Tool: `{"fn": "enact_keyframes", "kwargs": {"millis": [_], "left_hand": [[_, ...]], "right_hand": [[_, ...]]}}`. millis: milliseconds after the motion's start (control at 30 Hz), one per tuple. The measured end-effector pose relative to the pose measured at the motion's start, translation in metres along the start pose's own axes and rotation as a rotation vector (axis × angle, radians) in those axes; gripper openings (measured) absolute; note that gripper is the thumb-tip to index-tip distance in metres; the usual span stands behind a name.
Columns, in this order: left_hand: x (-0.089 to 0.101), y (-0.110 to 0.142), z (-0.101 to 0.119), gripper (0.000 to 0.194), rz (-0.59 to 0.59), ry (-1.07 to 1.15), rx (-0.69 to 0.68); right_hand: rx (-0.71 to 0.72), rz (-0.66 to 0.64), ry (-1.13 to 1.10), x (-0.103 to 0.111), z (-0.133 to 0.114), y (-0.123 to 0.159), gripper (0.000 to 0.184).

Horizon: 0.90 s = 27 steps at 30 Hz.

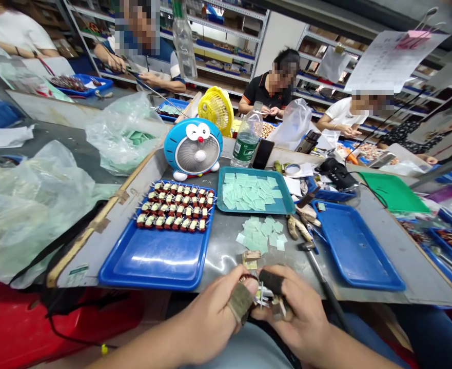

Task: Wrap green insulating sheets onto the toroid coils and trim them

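Note:
My left hand (206,312) and my right hand (306,312) meet at the table's front edge, fingers closed around a small coil part (262,296) with metal pins. Its details are partly hidden by my fingers, which wear cloth-like covers. Just beyond them lies a small pale block (251,255). Loose pale green paper pieces (260,233) are spread on the metal tabletop, and more fill a teal tray (256,209) behind. To the left, a blue tray (152,261) carries several rows of small dark red coil parts (175,205) with pale tops and wire leads.
A blue fan (194,148) and a green-labelled bottle (246,141) stand at the back. A hammer-like tool (320,266) lies right of my hands, beside another blue tray (358,246). Plastic bags (37,205) crowd the left. Several people sit across the benches.

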<state>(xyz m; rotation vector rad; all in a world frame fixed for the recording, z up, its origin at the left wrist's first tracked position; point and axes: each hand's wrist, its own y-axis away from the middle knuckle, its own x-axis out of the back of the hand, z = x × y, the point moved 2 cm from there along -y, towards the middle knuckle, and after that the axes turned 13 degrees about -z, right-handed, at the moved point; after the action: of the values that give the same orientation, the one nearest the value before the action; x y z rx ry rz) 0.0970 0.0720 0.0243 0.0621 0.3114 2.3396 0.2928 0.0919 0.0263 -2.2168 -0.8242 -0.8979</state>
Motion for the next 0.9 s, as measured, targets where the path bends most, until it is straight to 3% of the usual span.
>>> {"fn": "enact_keyframes", "kwargs": {"millis": [67,200,333,467,633,733,800,900], "left_hand": [[0.0,0.001,-0.002,0.047,0.001,-0.002,0.005],[0.005,0.002,-0.008,0.047,-0.022,0.007,0.066],[0.01,-0.001,-0.014,0.052,0.056,0.165,0.066],[0.01,-0.01,-0.024,0.056,0.11,0.349,0.036],[0.019,-0.014,-0.035,0.057,0.241,0.529,-0.024],[0.024,-0.014,-0.039,0.056,0.248,0.58,-0.047],[0.026,-0.015,-0.041,0.054,0.248,0.596,-0.044],[0.023,-0.018,-0.042,0.054,0.233,0.6,-0.023]], "right_hand": [[-0.04,0.012,-0.008,-0.003,0.0,0.001,0.039],[-0.003,-0.146,-0.047,-0.007,0.003,-0.004,0.033],[-0.075,-0.052,-0.173,-0.012,0.009,-0.012,0.037],[-0.318,-0.045,-0.425,-0.02,0.017,-0.008,0.042],[-0.677,0.114,-0.815,-0.041,0.031,0.024,0.043],[-0.752,0.098,-1.034,-0.063,0.031,0.044,0.046],[-0.746,0.069,-1.047,-0.069,0.028,0.048,0.044],[-0.711,0.091,-0.821,-0.056,0.026,0.038,0.037]]}}
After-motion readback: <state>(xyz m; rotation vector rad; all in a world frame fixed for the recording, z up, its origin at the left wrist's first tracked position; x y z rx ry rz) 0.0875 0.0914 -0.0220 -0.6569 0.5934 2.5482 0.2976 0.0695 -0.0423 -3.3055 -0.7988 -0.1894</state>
